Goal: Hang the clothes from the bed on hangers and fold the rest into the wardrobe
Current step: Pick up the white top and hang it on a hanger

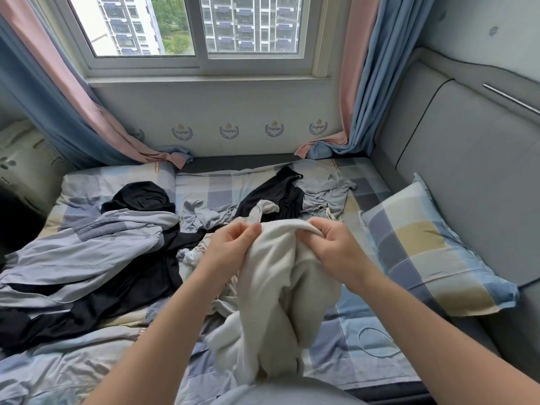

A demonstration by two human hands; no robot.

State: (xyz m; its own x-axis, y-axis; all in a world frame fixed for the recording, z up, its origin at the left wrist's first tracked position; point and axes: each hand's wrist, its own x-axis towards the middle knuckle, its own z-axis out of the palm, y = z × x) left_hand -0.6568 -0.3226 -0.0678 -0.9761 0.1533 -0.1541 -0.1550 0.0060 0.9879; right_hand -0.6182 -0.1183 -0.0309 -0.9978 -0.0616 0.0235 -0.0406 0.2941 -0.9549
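Both hands pinch the top edge of a cream garment point(280, 276), the left hand point(230, 247) and right hand point(336, 244) close together, lifting it above the checked bed point(350, 346). Left of the cream garment lie a grey-blue shirt point(87, 244) and black clothes point(117, 287); to its right sits a checked pillow point(423, 249).

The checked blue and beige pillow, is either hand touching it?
No: the left hand and the right hand both grip the cream fabric garment, while the checked pillow lies apart to the right.

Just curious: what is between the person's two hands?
A cream garment, its edge pinched by the left hand and right hand, in the head view.
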